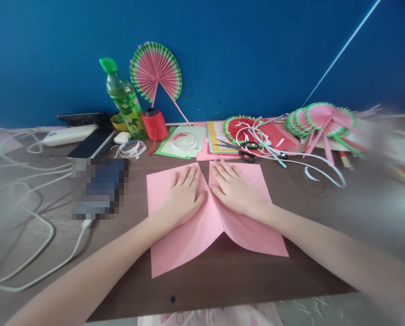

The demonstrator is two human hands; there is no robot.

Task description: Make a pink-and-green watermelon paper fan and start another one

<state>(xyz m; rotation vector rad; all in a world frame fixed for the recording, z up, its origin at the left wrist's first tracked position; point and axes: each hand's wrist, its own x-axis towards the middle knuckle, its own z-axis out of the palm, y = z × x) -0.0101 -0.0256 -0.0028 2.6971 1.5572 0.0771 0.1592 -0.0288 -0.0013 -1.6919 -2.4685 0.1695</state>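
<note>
A pink sheet of paper (pixel 178 246) lies on the table in front of me, creased down its middle. The crease stands up as a ridge, and the sheet's near edge is lifted there. My left hand (pixel 185 194) presses flat on the left half, its fingers stretched out and pointing away from me. On the right half my right hand (pixel 234 190) rests the same way, palm down with fingers extended. The thumbs come close to each other on either side of the crease. Neither hand grips anything.
Behind the sheet lie scissors (pixel 248 151), white cord, a roll of clear tape (pixel 184 141) and stacked coloured papers. A pleated fan (pixel 156 68) leans on the blue wall beside a green bottle (pixel 124 102) and red thread spool (pixel 154 124). Several fans are at right; phone (pixel 102 188) and cables left.
</note>
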